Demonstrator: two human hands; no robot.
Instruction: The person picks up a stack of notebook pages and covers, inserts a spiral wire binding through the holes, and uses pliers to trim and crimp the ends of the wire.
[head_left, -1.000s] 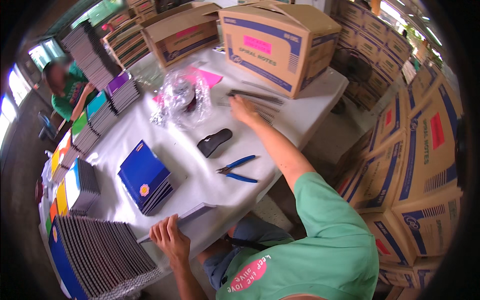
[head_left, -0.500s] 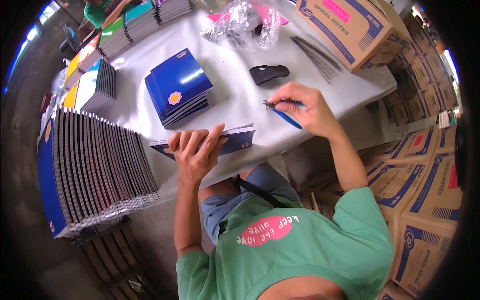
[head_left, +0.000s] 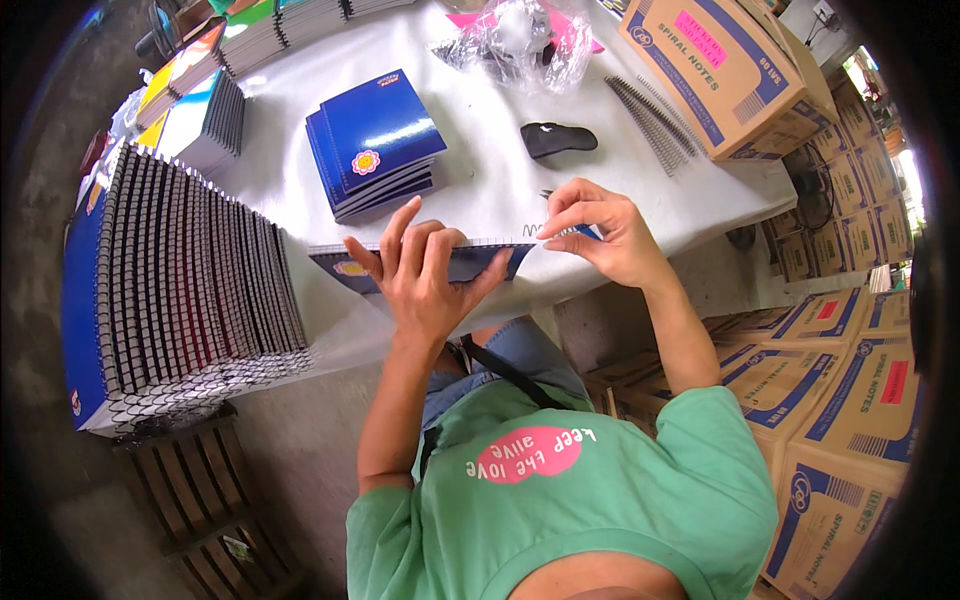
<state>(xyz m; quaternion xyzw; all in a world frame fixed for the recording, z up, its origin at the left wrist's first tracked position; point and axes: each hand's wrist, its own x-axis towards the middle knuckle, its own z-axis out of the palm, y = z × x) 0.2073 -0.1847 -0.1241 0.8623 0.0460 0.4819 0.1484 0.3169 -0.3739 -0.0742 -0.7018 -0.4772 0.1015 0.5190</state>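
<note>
My left hand grips a blue notebook with a flower picture, held on its edge near the table's front, fingers over the top and thumb on the near cover. At the notebook's right end, my right hand pinches a thin wire spiral coil between thumb and forefinger. Blue-handled pliers lie within the same hand, their dark tip poking out beyond the fingers; most of them is hidden. Just behind stands a small stack of blue notebooks. A black curved object lies beyond my right hand.
A tall row of spiral-bound notebooks fills the table's left end. More colourful notebooks stand behind it. Loose wire coils lie beside a cardboard carton. Clear plastic wrap sits at the back; stacked cartons crowd the right.
My right hand has come in to the notebook's right end and now pinches the coil there. My left hand has shifted right along the notebook, its fingers spread wider. The view has moved slightly.
</note>
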